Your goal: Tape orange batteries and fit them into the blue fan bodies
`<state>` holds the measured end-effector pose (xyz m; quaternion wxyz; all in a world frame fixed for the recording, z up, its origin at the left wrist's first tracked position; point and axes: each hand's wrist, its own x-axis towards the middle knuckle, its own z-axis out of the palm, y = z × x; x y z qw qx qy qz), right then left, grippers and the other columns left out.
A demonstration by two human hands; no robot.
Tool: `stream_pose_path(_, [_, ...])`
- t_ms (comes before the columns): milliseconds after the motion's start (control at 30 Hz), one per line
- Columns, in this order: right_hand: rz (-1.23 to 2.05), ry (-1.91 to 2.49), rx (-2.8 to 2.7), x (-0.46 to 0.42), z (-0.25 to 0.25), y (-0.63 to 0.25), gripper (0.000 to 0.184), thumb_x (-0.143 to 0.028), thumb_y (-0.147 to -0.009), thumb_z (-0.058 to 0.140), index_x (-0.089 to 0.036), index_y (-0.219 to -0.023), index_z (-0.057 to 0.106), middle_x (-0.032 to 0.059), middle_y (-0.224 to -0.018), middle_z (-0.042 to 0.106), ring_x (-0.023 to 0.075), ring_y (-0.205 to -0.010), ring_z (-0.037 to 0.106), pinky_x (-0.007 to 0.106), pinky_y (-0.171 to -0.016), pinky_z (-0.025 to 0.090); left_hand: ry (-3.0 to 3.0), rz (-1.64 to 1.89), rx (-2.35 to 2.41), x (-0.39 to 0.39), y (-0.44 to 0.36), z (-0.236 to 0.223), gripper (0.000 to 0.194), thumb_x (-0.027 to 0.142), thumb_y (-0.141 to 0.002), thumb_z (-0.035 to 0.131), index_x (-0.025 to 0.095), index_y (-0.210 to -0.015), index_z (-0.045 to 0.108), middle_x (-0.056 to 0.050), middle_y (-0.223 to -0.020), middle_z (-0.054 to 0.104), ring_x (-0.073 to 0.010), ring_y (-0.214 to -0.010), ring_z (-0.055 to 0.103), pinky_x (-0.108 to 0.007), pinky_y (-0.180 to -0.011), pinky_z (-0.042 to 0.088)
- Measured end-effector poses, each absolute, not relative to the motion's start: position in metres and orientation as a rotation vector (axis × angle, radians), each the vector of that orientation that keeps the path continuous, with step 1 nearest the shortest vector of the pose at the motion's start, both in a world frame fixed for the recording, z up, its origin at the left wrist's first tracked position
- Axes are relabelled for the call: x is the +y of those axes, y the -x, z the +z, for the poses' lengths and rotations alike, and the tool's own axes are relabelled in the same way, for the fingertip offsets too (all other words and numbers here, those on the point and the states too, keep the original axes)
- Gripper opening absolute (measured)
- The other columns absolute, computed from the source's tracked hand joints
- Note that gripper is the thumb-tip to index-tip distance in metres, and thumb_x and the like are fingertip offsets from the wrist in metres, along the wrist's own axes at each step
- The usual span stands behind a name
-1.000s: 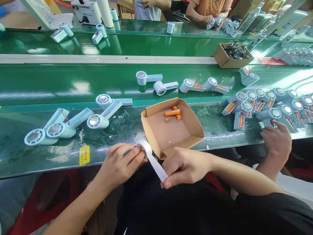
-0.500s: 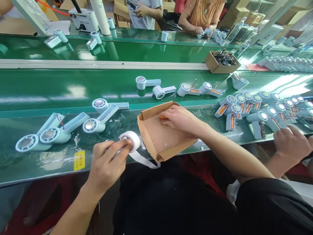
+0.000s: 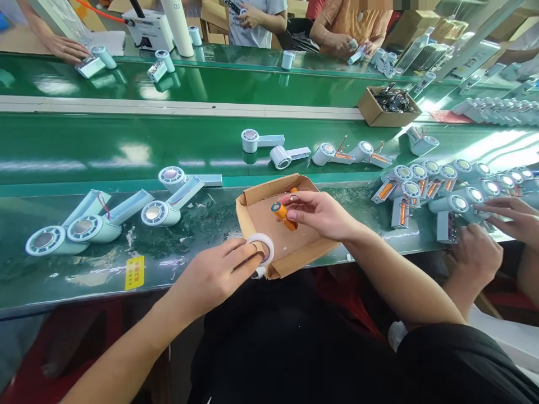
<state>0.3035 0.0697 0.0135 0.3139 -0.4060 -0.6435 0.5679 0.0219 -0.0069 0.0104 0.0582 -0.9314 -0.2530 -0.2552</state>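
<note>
My left hand (image 3: 214, 275) is closed around a white roll of tape (image 3: 261, 251), held at the near edge of an open cardboard tray (image 3: 252, 193). My right hand (image 3: 324, 214) pinches an orange cylindrical battery (image 3: 283, 214) with thin wires, lifted just above the tray floor. The tape's loose end hangs below the roll. Both hands are over the near edge of the green bench (image 3: 63, 269).
Several pale blue fan housings (image 3: 92, 221) lie at left on the bench; more (image 3: 446, 185) crowd the right, where another person's hands (image 3: 478, 252) work. A conveyor belt (image 3: 105, 146) carries further housings (image 3: 278, 151). A parts box (image 3: 385, 106) and other workers sit beyond.
My right hand let go of the tape's end, reached into the tray and has lifted an orange battery out. My left hand brought the roll rightward to the tray's edge.
</note>
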Motion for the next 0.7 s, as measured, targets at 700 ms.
stream_pose_path(700, [1.208,1.322,-2.114,0.024,0.025,-0.296,0.040,-0.030,-0.089,0.084,-0.024,-0.128,0.082,0.0009,-0.099,0.085,0.0238,-0.088,0.078,0.031,-0.081,0.061,2.741,-0.497,-0.599,0.001,-0.044,0.013,0.020,0.009,-0.103,0.056,0.014,-0.110,0.074,-0.006,-0.104,0.073,-0.0247,-0.111,0.074,-0.032,-0.074,0.059])
